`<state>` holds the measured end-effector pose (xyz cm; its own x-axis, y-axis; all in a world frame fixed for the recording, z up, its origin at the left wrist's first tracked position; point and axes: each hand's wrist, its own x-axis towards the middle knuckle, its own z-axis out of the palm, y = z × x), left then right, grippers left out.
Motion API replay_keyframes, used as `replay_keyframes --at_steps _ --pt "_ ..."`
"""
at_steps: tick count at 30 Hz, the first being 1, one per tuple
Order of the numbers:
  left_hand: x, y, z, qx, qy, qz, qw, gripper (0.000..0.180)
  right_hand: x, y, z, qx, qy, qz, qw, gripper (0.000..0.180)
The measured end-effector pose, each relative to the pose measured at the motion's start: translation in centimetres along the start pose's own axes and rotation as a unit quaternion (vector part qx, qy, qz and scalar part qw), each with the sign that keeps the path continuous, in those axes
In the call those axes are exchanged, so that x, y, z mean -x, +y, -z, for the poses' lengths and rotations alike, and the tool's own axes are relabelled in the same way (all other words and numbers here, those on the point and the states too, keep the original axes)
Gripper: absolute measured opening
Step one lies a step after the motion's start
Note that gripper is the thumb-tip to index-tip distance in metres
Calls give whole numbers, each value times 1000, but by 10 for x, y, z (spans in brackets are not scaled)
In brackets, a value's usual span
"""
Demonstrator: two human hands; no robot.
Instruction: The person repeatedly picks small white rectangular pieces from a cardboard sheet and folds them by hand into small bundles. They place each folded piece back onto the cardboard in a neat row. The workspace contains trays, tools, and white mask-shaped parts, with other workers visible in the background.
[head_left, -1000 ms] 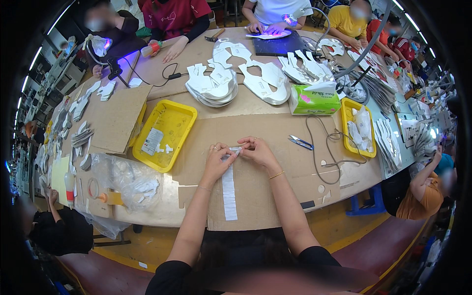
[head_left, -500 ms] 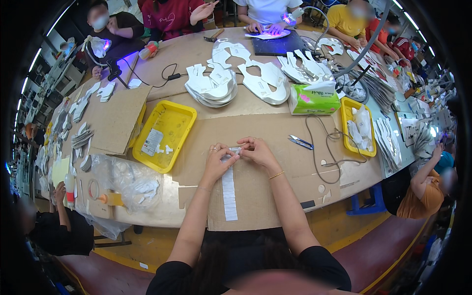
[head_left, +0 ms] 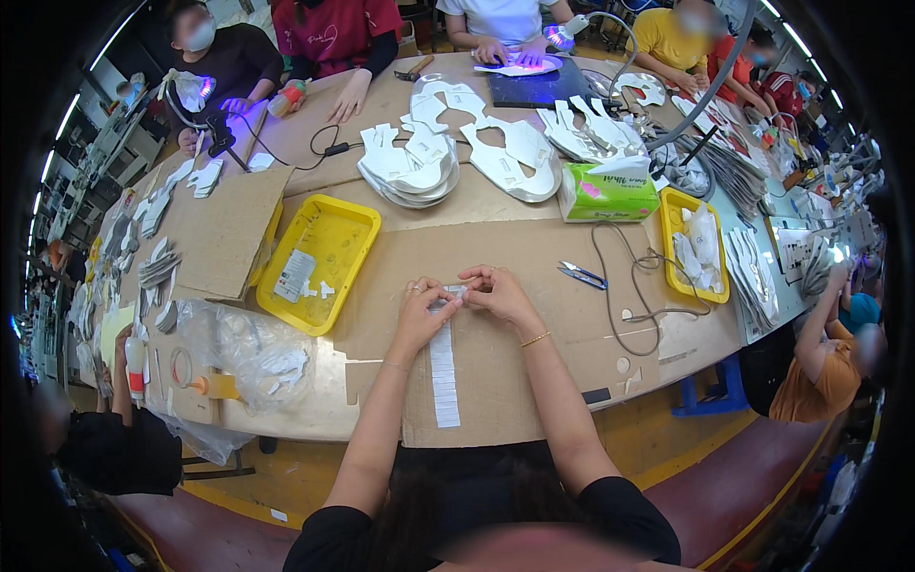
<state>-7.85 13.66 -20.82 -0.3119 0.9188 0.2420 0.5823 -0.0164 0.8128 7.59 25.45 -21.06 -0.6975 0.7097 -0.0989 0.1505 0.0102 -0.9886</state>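
A long strip of white labels (head_left: 444, 381), crossed by several thin lines, runs toward me over the cardboard sheet (head_left: 519, 391). My left hand (head_left: 420, 311) pinches its far end, thumb and fingers drawn together. Right beside it, my right hand (head_left: 498, 295) has its fingertips pressed together at the same end, almost touching the left. Just what lies between the fingertips is partly hidden by them. Small blue-handled snips (head_left: 583, 275) rest on the cardboard to the right of my right hand.
Left stands a yellow tray (head_left: 357, 255) with a few white pieces; right, a smaller yellow tray (head_left: 721, 286) holds plastic-wrapped bits. Ahead lie stacked white cut pieces (head_left: 410, 172) and a green tissue pack (head_left: 610, 194). A loose cord (head_left: 620, 329) curls on the right. Co-workers sit around the table.
My hands and the strip look almost unmoved. Across the table, the co-worker in red has lowered a raised hand onto the tabletop.
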Motion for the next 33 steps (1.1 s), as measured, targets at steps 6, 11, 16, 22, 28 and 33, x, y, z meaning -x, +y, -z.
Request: replay_keyframes --at_steps 6,11,16,22,28,33 --pt "0 0 0 -1 -2 3 1000 20 1 -2 1 15 -2 11 1000 34" --pt "0 -1 0 0 -6 4 1000 19 1 1 1 6 -5 20 1000 33" --pt "-1 -2 0 5 -10 12 1000 17 0 4 1 15 -7 19 1000 33" --pt "-1 -3 0 14 -8 0 1000 16 0 6 0 27 -2 10 1000 33" --pt "-1 -3 1 27 -12 12 999 18 1 1 1 30 -8 7 1000 34" --pt "-3 2 0 16 6 -2 1000 18 3 -6 3 -17 -40 8 999 34"
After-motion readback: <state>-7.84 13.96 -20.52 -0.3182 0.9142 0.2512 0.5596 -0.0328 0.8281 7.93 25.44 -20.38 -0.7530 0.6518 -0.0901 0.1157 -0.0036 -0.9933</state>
